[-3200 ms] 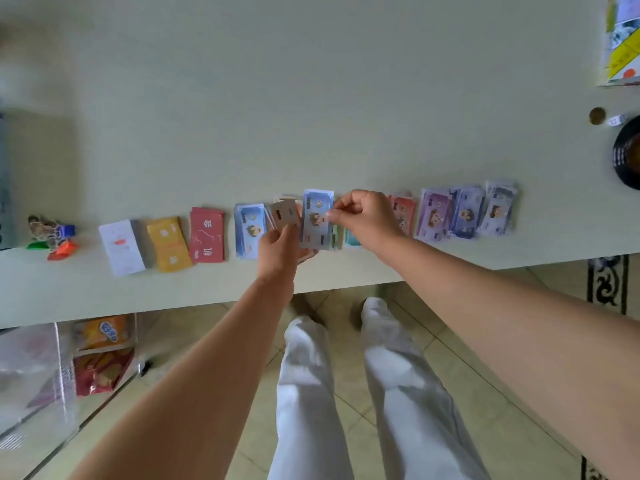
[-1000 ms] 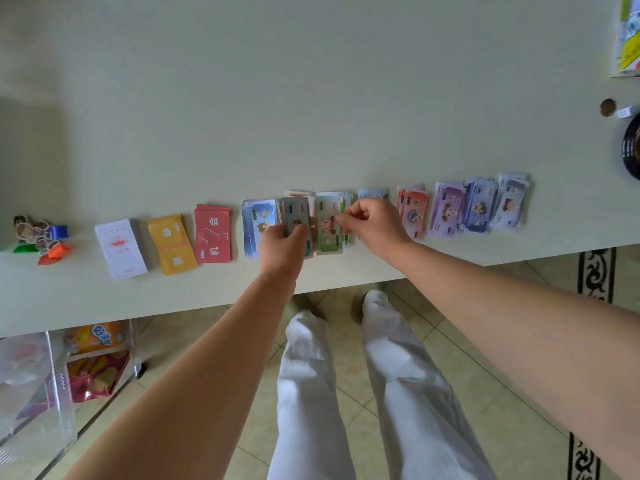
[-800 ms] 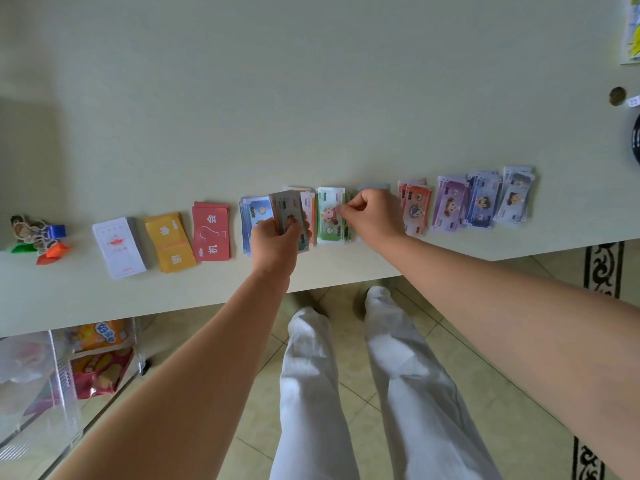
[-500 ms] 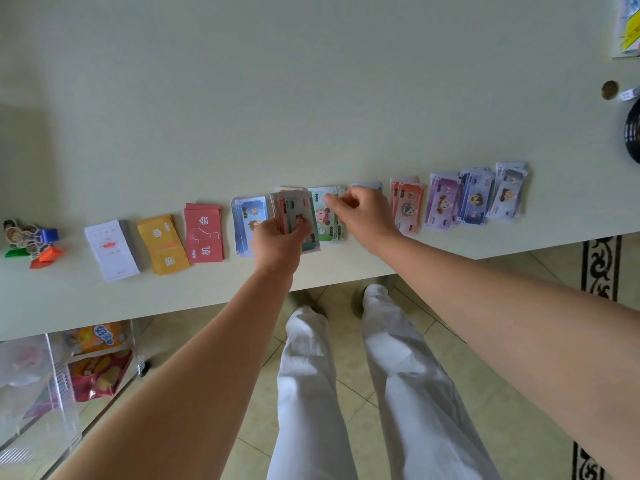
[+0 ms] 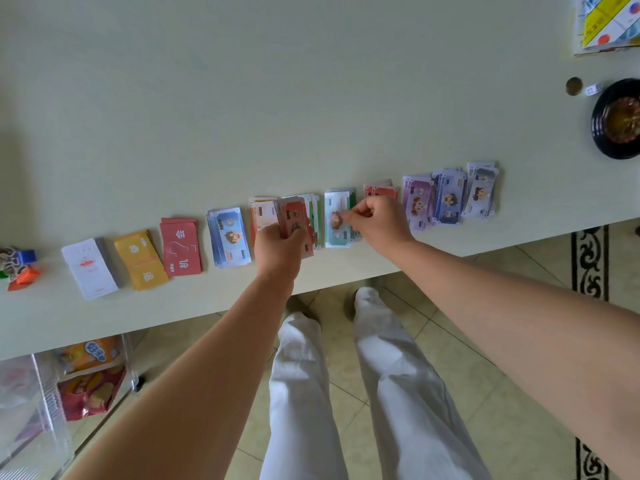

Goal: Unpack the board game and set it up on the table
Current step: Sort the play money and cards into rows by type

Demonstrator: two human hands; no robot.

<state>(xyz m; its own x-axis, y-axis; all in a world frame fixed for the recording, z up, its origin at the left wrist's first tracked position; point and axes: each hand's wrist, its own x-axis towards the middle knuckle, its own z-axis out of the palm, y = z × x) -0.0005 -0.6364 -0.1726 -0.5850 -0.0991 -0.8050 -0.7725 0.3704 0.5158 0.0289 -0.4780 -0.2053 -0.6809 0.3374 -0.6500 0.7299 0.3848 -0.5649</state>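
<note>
Paper play notes are lying in a row of small piles along the near edge of the pale table (image 5: 311, 98), long sides running away from the person. The left hand (image 5: 278, 249) is gripping a fanned wad of notes (image 5: 294, 220), hiding the orange pile (image 5: 260, 213) behind it. The right hand (image 5: 377, 221) is pinching a teal note (image 5: 335, 220) on its pile, covering most of the red pile (image 5: 381, 189). At the far right the game board (image 5: 606, 22) and a black dish (image 5: 614, 121) are getting cut off by the frame.
</note>
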